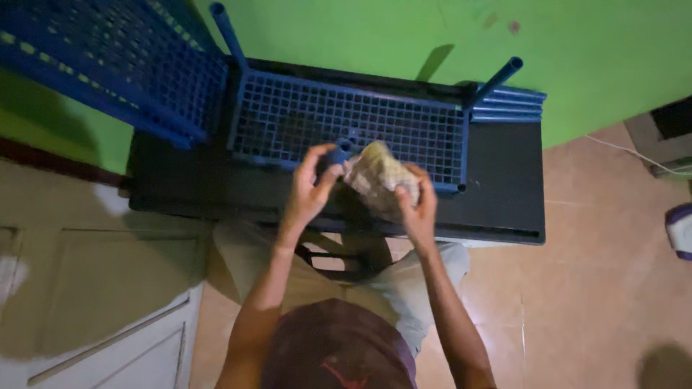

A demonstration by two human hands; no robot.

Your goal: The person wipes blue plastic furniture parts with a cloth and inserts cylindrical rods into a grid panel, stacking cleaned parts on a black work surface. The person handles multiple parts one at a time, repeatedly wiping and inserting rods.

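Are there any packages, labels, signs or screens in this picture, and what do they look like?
White and purple package: at the right edge on the tan floor, rounded, partly cut off, kind unclear.
Dark boxy thing: far right by the green wall, mostly cut off; whether it is a screen cannot be told.
No signs or labels show.

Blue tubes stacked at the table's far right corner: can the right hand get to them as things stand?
Probably not at once: the right hand is full, holding a pale cloth. The way over the black table to the blue tubes looks free.

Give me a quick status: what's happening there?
Left hand grips blue tube. Right hand holds crumpled rag against it. Blue grid rack behind.
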